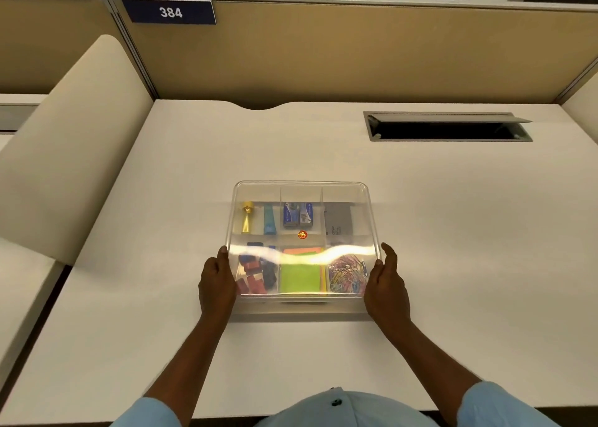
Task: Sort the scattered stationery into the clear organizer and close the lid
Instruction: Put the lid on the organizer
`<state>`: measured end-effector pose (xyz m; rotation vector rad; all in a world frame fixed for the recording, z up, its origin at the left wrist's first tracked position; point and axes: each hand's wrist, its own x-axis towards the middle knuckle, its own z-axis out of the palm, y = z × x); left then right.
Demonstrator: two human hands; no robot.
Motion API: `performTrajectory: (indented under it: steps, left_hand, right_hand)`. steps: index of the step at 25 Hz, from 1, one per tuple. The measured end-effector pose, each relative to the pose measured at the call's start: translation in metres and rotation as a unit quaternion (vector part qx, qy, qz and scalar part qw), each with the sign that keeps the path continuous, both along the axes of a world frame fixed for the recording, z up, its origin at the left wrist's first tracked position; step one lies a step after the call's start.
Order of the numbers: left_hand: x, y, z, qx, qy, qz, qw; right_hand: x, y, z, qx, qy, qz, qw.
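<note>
The clear organizer (301, 307) stands on the white desk (453, 232) in front of me, with its clear lid (304, 188) lying over it. My left hand (215, 284) grips the lid's near left edge, and my right hand (385, 284) grips its near right edge. Through the lid I see a gold item (247, 218), a teal tube (269, 219), two blue staple boxes (298, 214), a grey card (338, 221), red and blue clips (255, 274), green sticky notes (300, 276) and coloured paper clips (348, 273). Glare hides part of the front row.
An open cable hatch (448, 127) is set into the desk at the back right. A beige partition (323, 54) with a blue sign reading 384 (170, 12) closes the back. A curved side panel (74, 142) bounds the left.
</note>
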<state>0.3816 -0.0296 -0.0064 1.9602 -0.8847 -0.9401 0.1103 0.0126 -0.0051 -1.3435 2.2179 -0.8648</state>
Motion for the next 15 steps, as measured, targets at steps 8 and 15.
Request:
performTrajectory:
  steps: [8, 15]
  left_hand:
    - [0.016, -0.028, 0.02, -0.083, -0.096, -0.033, 0.991]
    - [0.014, -0.121, 0.035, -0.038, 0.045, 0.0, 0.998]
  right_hand:
    - [0.0, -0.001, 0.022, -0.04, 0.075, -0.045, 0.995]
    - [-0.025, -0.111, 0.045, -0.066, -0.016, 0.01, 0.998]
